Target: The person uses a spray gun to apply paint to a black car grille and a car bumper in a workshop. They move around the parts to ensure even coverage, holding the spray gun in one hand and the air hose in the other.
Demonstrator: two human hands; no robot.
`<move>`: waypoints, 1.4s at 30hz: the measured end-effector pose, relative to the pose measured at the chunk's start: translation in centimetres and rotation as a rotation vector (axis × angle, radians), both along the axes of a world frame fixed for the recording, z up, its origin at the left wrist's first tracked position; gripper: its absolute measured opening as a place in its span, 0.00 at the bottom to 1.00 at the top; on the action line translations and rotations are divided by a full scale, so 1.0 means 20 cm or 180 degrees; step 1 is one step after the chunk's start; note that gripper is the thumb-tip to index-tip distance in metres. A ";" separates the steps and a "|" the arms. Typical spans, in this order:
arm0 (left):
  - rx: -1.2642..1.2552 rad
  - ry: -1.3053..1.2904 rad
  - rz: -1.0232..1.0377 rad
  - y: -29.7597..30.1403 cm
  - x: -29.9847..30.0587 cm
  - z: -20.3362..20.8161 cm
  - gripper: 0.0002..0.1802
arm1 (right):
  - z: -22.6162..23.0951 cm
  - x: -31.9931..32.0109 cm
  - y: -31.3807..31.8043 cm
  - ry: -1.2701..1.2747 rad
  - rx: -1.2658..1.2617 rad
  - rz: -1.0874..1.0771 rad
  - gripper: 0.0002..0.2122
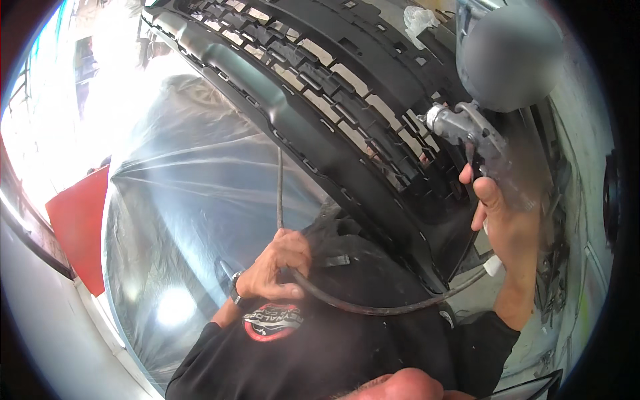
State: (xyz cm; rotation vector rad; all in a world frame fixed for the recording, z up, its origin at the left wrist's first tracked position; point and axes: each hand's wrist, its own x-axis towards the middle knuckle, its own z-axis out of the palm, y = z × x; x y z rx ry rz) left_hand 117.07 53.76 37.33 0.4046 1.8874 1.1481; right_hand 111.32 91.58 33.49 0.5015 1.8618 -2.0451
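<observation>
My right hand (505,220) grips the handle of a grey spray gun (470,130) with a round cup (510,57) on top. Its nozzle points left at a large black car grille (347,113) that runs diagonally across the view. My left hand (277,263), with a watch at the wrist, is closed around a grey air hose (373,308). From that hand the hose curves under the grille to the base of the gun. A thinner stretch of hose (279,193) rises above my left hand.
Clear plastic sheeting (193,200) covers a vehicle or surface on the left, below the grille. A red panel (80,220) shows at the far left beside a pale wall. Paint-spattered equipment stands at the right edge. My black shirt (320,353) fills the bottom.
</observation>
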 end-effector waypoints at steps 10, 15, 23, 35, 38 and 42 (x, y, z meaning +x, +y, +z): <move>-0.0003 -0.0019 -0.0089 0.00 0.01 0.00 0.27 | -0.01 0.06 0.02 0.0007 -0.0429 0.0277 0.23; 0.0011 0.0036 0.0055 -0.01 0.03 0.00 0.28 | -0.01 -0.03 -0.01 -0.0105 -0.0405 0.0263 0.23; 0.0001 -0.0016 0.0196 0.02 0.04 0.02 0.32 | 0.00 -0.29 -0.12 0.1190 0.0358 0.1334 0.20; 0.0207 0.0049 0.0356 0.00 0.02 0.03 0.33 | 0.15 -0.35 -0.18 0.1236 0.0299 0.1376 0.21; 0.0401 0.0066 0.0417 0.01 0.03 0.03 0.33 | 0.30 -0.38 -0.21 0.0654 0.0387 0.1866 0.18; 0.0539 0.0107 0.0463 -0.02 0.02 0.01 0.32 | 0.37 -0.51 -0.27 0.0990 0.0939 0.1816 0.18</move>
